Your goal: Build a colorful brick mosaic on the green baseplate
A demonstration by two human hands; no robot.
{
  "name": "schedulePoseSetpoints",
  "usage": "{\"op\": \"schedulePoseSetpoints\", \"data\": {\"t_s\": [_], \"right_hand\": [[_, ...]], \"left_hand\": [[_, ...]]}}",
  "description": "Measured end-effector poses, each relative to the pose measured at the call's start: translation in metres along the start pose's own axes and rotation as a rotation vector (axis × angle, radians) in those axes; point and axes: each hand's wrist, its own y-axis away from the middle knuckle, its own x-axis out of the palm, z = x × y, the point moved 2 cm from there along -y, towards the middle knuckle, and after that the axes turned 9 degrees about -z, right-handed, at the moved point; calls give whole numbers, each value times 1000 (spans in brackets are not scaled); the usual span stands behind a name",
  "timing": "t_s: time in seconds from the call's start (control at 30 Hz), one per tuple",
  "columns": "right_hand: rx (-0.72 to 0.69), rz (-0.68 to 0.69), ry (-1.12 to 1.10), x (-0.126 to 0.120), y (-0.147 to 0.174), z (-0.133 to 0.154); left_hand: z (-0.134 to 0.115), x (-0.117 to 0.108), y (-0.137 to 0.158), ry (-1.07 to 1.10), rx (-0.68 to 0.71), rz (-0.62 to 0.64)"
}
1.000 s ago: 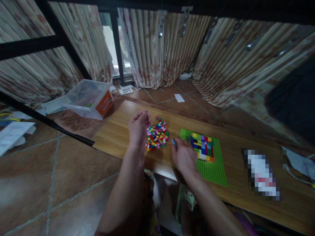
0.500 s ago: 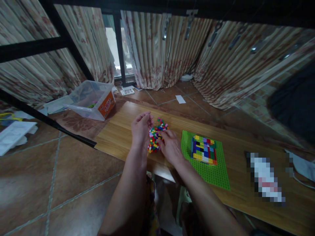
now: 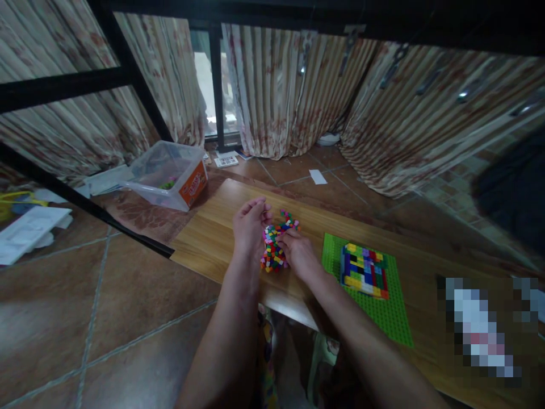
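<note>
Loose multicoloured brick heap [image 3: 271,259], left fingers [image 3: 258,208] and right fingers [image 3: 290,237] half-curled, grips unclear

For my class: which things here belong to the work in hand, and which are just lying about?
Work in hand:
loose coloured bricks, right hand at them, left hand beside
green baseplate
multicoloured brick build on it
wooden table beneath

Apparently just lying about:
white paper beyond the table
white moulded piece, far left
blurred object on the table
clear plastic box, contents unclear

No legible text or numbers
</note>
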Motion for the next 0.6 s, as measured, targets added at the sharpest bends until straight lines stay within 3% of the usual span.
{"op": "schedulePoseSetpoints", "data": {"t_s": [0.27, 0.33, 0.5, 0.6], "right_hand": [[249, -238, -231, -29, -15, -5], [246, -233, -302, -35, -19, 3], [137, -114, -351, -47, -23, 32], [151, -222, -351, -50, -29, 33]], "left_hand": [[32, 4, 0, -29, -34, -121], [41, 9, 5, 14, -78, -135], [48, 20, 13, 257, -373, -99], [33, 12, 6, 360, -369, -153]]}}
